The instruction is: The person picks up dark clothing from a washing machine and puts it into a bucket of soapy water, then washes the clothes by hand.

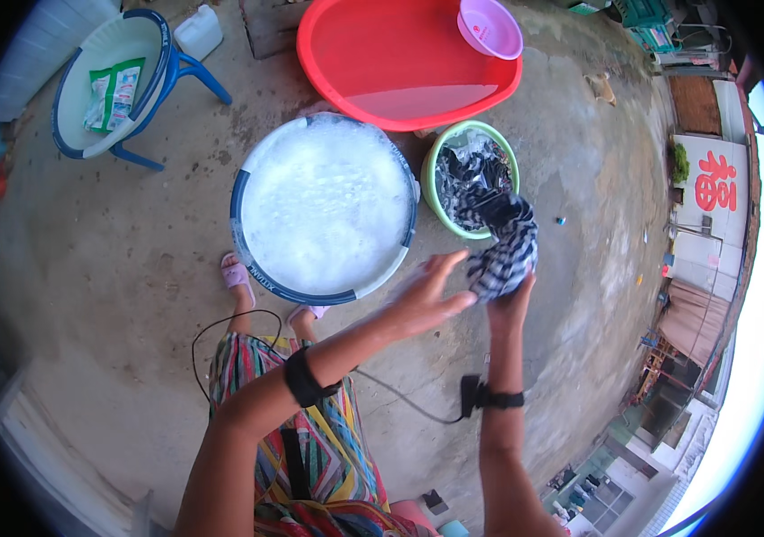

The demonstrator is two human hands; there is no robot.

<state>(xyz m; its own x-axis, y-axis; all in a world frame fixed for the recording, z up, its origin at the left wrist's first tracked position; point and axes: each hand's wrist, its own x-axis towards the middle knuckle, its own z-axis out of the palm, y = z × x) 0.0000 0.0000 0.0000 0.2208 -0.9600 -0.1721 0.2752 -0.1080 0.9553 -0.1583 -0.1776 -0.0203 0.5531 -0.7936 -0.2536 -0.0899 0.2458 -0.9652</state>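
Cloth in black-and-white check (pixel 511 251) is held in the right hand (pixel 513 300), at the near side of the round light-green plastic basin (pixel 432 195); the left hand (pixel 431 294), thumb and fingers apart, is at the cloth's left edge.

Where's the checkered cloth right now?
Head view, right of centre: the checkered cloth is in the right hand, its upper end overlapping the green basin in the picture.

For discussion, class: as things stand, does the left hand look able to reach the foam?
Probably yes: the left hand, open beside the cloth, appears near the basin, and nothing seems to cover the foam.
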